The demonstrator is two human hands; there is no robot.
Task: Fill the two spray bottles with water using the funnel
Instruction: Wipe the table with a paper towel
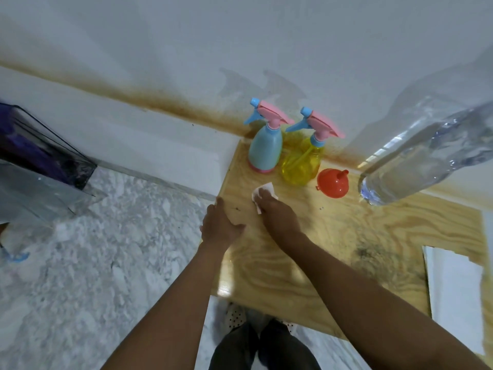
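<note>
A blue spray bottle (pixel 265 148) and a yellow see-through spray bottle (pixel 301 162) stand side by side at the back of a wooden board (pixel 333 236), both with pink and blue trigger heads on. A red funnel (pixel 333 186) lies mouth-down just right of the yellow bottle. My right hand (pixel 278 213) presses a white tissue (pixel 262 194) flat on the board in front of the bottles. My left hand (pixel 220 227) rests flat on the board's left edge, fingers apart, holding nothing.
A large clear water bottle (pixel 426 153) stands at the right, close to the camera. A stained white wall runs behind the board. Marble floor (pixel 93 263) lies to the left, with a dark-rimmed clear container (pixel 40 169) at far left.
</note>
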